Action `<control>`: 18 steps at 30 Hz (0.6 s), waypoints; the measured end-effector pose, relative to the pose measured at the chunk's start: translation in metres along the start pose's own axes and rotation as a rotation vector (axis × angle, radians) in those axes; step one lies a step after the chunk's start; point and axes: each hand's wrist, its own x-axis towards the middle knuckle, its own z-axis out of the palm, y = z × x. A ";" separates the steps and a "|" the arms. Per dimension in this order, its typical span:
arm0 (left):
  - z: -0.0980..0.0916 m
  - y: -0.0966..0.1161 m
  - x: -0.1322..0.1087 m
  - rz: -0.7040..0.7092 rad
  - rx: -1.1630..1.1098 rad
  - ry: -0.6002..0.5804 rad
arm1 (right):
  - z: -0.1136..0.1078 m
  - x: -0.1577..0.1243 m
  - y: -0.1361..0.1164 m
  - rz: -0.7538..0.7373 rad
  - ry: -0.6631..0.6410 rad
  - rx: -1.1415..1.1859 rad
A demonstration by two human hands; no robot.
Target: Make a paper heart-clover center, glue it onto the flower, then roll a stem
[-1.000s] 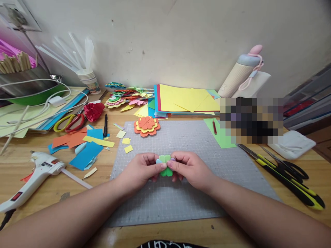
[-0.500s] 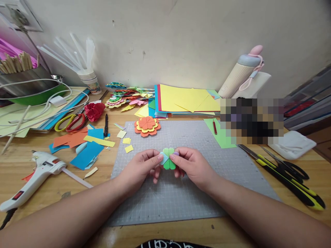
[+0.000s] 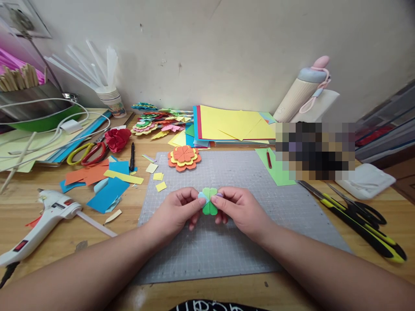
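Both forearms angle inward over the cutting mat (image 3: 227, 255); left hand (image 3: 175, 212) at 9 o'clock and right hand (image 3: 241, 211) at 3 o'clock pinch the green paper flower (image 3: 209, 202).

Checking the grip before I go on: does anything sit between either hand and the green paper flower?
Nothing visible does. The left hand and right hand both pinch the flower directly, one at each side, over the mat.
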 end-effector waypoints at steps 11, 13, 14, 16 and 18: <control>0.002 -0.001 0.002 -0.013 -0.116 0.056 | 0.003 0.001 0.001 -0.012 0.022 0.061; 0.001 -0.001 0.003 -0.024 -0.108 0.056 | 0.003 0.001 0.002 -0.002 0.030 0.044; 0.001 -0.002 0.003 -0.025 -0.105 0.057 | 0.003 0.001 0.002 0.008 0.033 0.033; 0.001 -0.002 0.004 -0.031 -0.098 0.054 | 0.003 0.001 0.003 0.028 0.031 0.012; 0.001 -0.002 0.004 -0.039 -0.073 0.047 | 0.002 0.001 0.003 0.045 0.024 0.003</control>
